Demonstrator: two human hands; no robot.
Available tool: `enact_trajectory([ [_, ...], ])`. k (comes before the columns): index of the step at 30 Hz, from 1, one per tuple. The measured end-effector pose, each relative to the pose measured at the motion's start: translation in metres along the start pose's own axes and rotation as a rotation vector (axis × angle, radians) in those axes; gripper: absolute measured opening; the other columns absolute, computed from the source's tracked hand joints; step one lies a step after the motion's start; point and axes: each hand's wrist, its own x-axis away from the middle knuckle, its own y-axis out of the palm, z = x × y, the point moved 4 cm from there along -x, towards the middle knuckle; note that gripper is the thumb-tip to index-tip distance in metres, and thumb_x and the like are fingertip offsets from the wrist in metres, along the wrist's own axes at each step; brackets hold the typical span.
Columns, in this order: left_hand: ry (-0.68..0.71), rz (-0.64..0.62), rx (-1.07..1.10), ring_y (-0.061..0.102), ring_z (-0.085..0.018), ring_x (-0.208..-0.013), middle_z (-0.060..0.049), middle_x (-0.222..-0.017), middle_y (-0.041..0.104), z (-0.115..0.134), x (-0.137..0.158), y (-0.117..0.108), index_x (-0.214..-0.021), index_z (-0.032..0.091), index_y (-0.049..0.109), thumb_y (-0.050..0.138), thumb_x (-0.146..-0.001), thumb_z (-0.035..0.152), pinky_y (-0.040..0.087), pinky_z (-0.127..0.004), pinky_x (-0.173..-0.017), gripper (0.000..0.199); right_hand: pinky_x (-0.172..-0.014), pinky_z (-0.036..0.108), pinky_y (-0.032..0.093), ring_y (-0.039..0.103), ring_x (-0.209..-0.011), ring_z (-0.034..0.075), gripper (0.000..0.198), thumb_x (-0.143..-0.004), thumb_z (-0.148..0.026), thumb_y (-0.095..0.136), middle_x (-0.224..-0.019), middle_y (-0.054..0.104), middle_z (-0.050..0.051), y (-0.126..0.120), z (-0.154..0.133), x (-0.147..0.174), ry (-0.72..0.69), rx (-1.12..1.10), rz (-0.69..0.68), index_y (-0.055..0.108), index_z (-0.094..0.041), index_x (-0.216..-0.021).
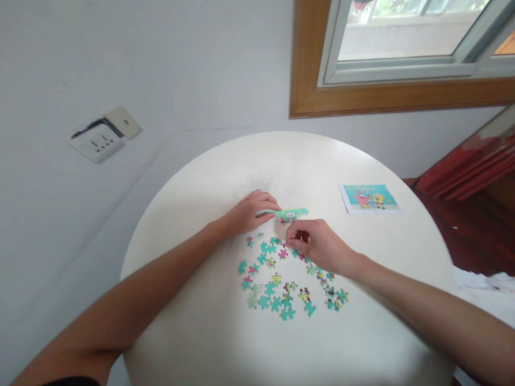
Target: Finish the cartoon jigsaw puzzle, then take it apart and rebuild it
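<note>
A joined strip of jigsaw puzzle (pixel 290 215), teal with a pale figure in the middle, lies on the white round table (pixel 193 332). My left hand (pixel 255 210) rests at its left end, thumb below and fingers above, gripping that edge. Just below the strip, my right hand (pixel 317 241) is closed in a pinch, fingertips down at a small pink puzzle piece (pixel 284 244), partly hidden by the fingers. Loose puzzle pieces (pixel 269 289) in teal, yellow and pink spread over the table in front of both hands. Some lie under my right hand.
A picture card (pixel 370 199) with a pink and a yellow cartoon figure lies at the table's right. Beyond the table are a white wall with a socket (pixel 98 142), a wood-framed window (pixel 303 64) and a red curtain (pixel 462 166).
</note>
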Motion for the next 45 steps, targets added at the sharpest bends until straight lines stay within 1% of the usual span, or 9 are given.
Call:
enact_trajectory([
  [3, 0.044, -0.021, -0.003, 0.056, -0.02, -0.105, -0.007, -0.11, 0.067, 0.004, 0.0, 0.002, -0.107, 0.023, 0.071, 0.056, -0.093, 0.022, 0.042, -0.037, -0.098, 0.02, -0.061, 0.026, 0.041, 0.052, -0.061, 0.012, 0.011, -0.084, -0.017, 0.058, -0.069, 0.064, -0.001, -0.009, 0.018, -0.013, 0.026, 0.037, 0.146, 0.067, -0.019, -0.077],
  [5, 0.064, -0.041, 0.006, 0.056, -0.02, -0.106, -0.006, -0.113, 0.068, 0.006, 0.0, 0.004, -0.108, 0.024, 0.071, 0.057, -0.093, 0.021, 0.042, -0.037, -0.098, 0.021, -0.063, 0.027, 0.042, 0.054, -0.062, 0.013, 0.013, -0.084, -0.017, 0.057, -0.071, 0.067, 0.0, -0.009, 0.024, -0.019, 0.016, 0.08, 0.174, 0.07, -0.019, -0.081],
  [9, 0.108, -0.084, 0.015, 0.054, -0.02, -0.106, -0.005, -0.116, 0.07, 0.008, 0.001, 0.006, -0.108, 0.026, 0.072, 0.057, -0.092, 0.02, 0.043, -0.038, -0.097, 0.023, -0.07, 0.029, 0.044, 0.058, -0.07, 0.015, 0.018, -0.085, -0.015, 0.055, -0.08, 0.07, 0.002, -0.002, 0.023, -0.025, -0.047, 0.195, 0.142, 0.072, -0.021, -0.086],
  [12, 0.126, -0.101, -0.002, 0.054, -0.021, -0.105, -0.007, -0.116, 0.07, 0.008, 0.001, 0.007, -0.106, 0.025, 0.074, 0.057, -0.092, 0.019, 0.043, -0.039, -0.097, 0.023, -0.077, 0.03, 0.044, 0.059, -0.08, 0.017, 0.017, -0.086, -0.015, 0.056, -0.084, 0.069, 0.004, 0.003, 0.019, -0.025, -0.088, 0.325, 0.142, 0.072, -0.021, -0.087],
  [16, 0.138, -0.091, -0.012, 0.053, -0.021, -0.106, -0.006, -0.117, 0.069, 0.007, 0.002, 0.008, -0.106, 0.026, 0.074, 0.057, -0.092, 0.019, 0.043, -0.038, -0.098, 0.023, -0.076, 0.03, 0.045, 0.058, -0.084, 0.018, 0.017, -0.091, -0.019, 0.055, -0.088, 0.065, 0.005, 0.002, 0.018, -0.023, -0.084, 0.419, 0.165, 0.072, -0.021, -0.092],
  [19, 0.145, -0.103, -0.018, 0.052, -0.022, -0.108, -0.006, -0.118, 0.069, 0.007, 0.002, 0.008, -0.105, 0.024, 0.074, 0.056, -0.093, 0.019, 0.042, -0.037, -0.098, 0.023, -0.079, 0.03, 0.045, 0.057, -0.09, 0.019, 0.018, -0.093, -0.022, 0.055, -0.094, 0.063, 0.006, 0.001, 0.015, -0.021, -0.146, 0.433, 0.142, 0.072, -0.022, -0.097],
  [22, 0.141, -0.119, -0.023, 0.051, -0.022, -0.107, -0.005, -0.119, 0.069, 0.007, 0.002, 0.008, -0.104, 0.024, 0.074, 0.056, -0.092, 0.019, 0.042, -0.037, -0.098, 0.022, -0.08, 0.03, 0.046, 0.055, -0.093, 0.019, 0.018, -0.093, -0.023, 0.056, -0.097, 0.063, 0.006, 0.002, 0.013, -0.02, -0.2, 0.459, 0.097, 0.074, -0.023, -0.098],
  [29, 0.154, -0.107, -0.025, 0.05, -0.021, -0.107, -0.004, -0.119, 0.068, 0.003, 0.003, 0.011, -0.108, 0.025, 0.072, 0.055, -0.093, 0.018, 0.04, -0.036, -0.098, 0.024, -0.078, 0.032, 0.046, 0.055, -0.091, 0.02, 0.019, -0.093, -0.023, 0.057, -0.095, 0.063, 0.006, 0.001, 0.017, -0.021, -0.16, 0.482, 0.114, 0.076, -0.023, -0.098],
  [45, 0.194, -0.098, -0.041, 0.052, -0.021, -0.106, -0.006, -0.119, 0.068, 0.004, 0.003, 0.01, -0.107, 0.022, 0.073, 0.055, -0.094, 0.019, 0.042, -0.036, -0.098, 0.022, -0.078, 0.031, 0.046, 0.054, -0.091, 0.02, 0.018, -0.093, -0.024, 0.058, -0.092, 0.064, 0.006, 0.005, 0.015, -0.018, -0.166, 0.51, 0.135, 0.076, -0.022, -0.09],
])
